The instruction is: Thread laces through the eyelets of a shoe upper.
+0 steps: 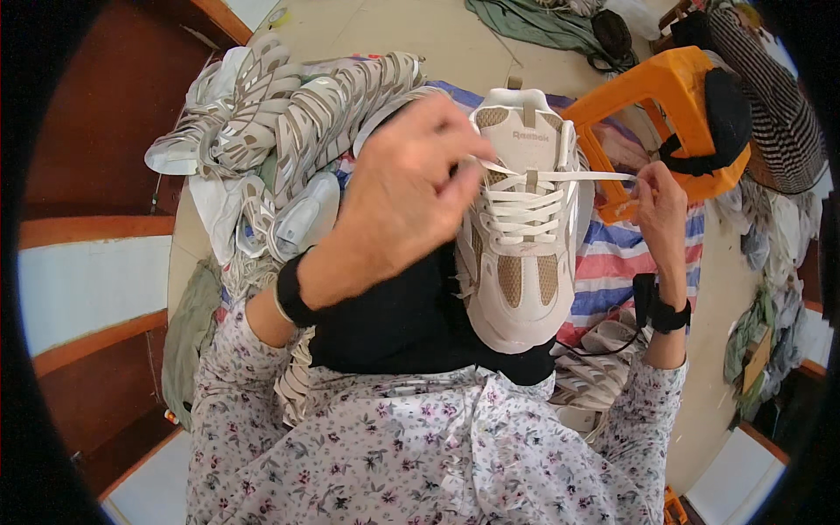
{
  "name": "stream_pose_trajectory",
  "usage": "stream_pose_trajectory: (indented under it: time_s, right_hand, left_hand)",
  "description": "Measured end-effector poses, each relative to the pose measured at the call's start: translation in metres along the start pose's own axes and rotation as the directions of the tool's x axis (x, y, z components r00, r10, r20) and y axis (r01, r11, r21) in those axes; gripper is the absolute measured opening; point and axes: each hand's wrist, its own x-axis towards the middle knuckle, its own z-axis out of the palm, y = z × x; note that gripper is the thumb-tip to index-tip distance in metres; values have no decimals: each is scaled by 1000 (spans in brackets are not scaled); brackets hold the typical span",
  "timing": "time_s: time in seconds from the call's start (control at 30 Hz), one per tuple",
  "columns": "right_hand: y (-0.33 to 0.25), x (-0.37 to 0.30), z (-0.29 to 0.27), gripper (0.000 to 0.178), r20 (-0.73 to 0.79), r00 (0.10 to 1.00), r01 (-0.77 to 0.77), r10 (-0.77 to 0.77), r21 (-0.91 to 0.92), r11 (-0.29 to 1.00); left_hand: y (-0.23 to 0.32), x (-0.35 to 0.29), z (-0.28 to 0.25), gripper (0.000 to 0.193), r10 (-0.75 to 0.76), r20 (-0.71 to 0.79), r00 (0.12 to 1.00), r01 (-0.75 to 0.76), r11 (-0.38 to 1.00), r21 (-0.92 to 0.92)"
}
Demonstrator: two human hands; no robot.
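A cream and beige sneaker (pixel 500 308) rests toe toward me on the black cloth (pixel 394 328) over my lap, its laces crossed in rows up to the tongue. Over its top eyelets runs a white shoelace (pixel 595 176), drawn out to both sides. My right hand (pixel 661 199) pinches the lace's right end, well out from the shoe, and the strand is taut. On the other side, my left hand (pixel 409 179), slightly blurred, is closed at the left end, close beside the shoe's collar. Its fingertips are partly hidden by the hand itself.
Heaps of similar beige shoe uppers (pixel 302 122) lie to the left. An orange plastic stool (pixel 674 74) lies tipped at the right, on a red, white and blue striped sheet (pixel 612 262). More shoes (pixel 595 372) sit by my right forearm; bundled cloth lies further right.
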Motion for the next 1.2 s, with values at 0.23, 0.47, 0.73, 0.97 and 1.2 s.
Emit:
stream_pose_trajectory:
  time_s: [0.23,0.47,0.73,0.97,1.2]
  right_hand:
    - [-16,-17,-13,5,126,982,-164,138,230,959]
    - [-24,-33,-8,1,164,978,-181,128,362,915]
    - [-59,-40,1,6,79,996,-70,38,455,888]
    - [-108,-21,11,18,78,985,88,-156,552,829]
    - [-126,-7,16,8,57,947,276,-315,353,894]
  left_hand:
    - [24,-9,19,14,-61,89,994,38,969,246]
    - [25,-3,26,11,-192,200,961,119,937,328]
    - [20,4,19,16,-541,443,715,692,637,-339]
    - [17,2,16,15,-529,338,779,622,722,-303]
    - [-4,-10,0,18,-349,131,928,345,937,50]
